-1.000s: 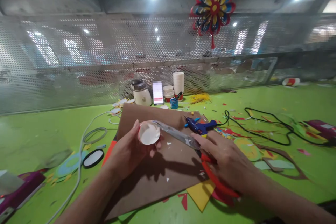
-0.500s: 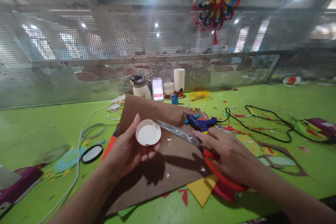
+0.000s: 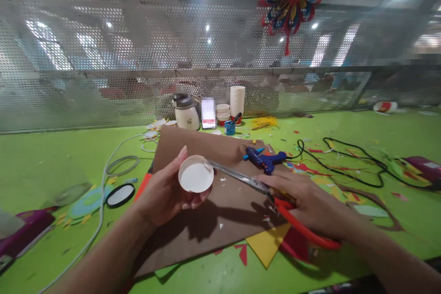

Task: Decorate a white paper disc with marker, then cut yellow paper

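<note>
My left hand (image 3: 168, 190) is closed around a shallow white paper cup bottom (image 3: 197, 177), its open side turned up toward me. In my right hand (image 3: 299, 197) is a pair of scissors (image 3: 248, 180) with orange handles, the blades pointing left. The blade tip meets the cup piece's upper right rim. Both hands are above a brown cardboard sheet (image 3: 193, 243) with small white paper snips on it. A blue glue gun (image 3: 265, 158) lies on the cardboard's right part, just beyond my right hand.
At the back stand a kettle-like jug (image 3: 186, 112), a phone (image 3: 208, 115), stacked paper cups (image 3: 237, 101) and a blue jar (image 3: 229, 127). A white cable (image 3: 103, 193) runs along the left and a black cord (image 3: 344, 172) along the right. Yellow paper (image 3: 267, 243) lies at the front.
The scissors have turned in my right hand, their orange handle swinging outward to the right. Their tip now reaches the cup piece's rim. The view has shifted slightly.
</note>
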The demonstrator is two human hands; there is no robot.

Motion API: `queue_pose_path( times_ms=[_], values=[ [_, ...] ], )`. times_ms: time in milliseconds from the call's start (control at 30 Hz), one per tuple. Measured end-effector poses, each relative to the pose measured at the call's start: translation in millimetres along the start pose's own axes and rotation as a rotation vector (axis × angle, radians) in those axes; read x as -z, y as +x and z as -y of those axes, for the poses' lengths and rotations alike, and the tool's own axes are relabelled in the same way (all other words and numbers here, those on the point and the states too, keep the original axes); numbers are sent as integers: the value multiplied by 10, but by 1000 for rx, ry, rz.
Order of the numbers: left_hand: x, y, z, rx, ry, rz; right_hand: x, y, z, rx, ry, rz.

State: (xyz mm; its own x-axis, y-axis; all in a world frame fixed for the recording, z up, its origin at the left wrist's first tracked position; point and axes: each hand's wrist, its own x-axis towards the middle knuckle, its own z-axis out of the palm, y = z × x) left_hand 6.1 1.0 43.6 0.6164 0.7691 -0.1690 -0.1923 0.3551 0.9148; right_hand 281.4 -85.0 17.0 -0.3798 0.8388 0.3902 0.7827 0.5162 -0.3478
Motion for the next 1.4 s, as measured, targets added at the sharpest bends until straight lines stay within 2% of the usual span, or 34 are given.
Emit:
queue_pose_path(
  times_ms=[167,367,500,767,1033,1400],
  values=[
    [27,7,5,9,16,1,27,0,-1,-15,-53,44],
    [52,-25,11,-11,25,49,53,3,-19,-26,79,101],
    [49,-31,20,-8,21,57,41,7,-1,-13,38,73],
    [31,-8,29,0,21,65,34,-20,-20,40,-184,12],
    [33,-7,24,-9,74,94,61,-24,-78,43,-154,73],
    [-14,-31,24,-27,27,86,20,-31,-40,52,-184,38]
  ],
)
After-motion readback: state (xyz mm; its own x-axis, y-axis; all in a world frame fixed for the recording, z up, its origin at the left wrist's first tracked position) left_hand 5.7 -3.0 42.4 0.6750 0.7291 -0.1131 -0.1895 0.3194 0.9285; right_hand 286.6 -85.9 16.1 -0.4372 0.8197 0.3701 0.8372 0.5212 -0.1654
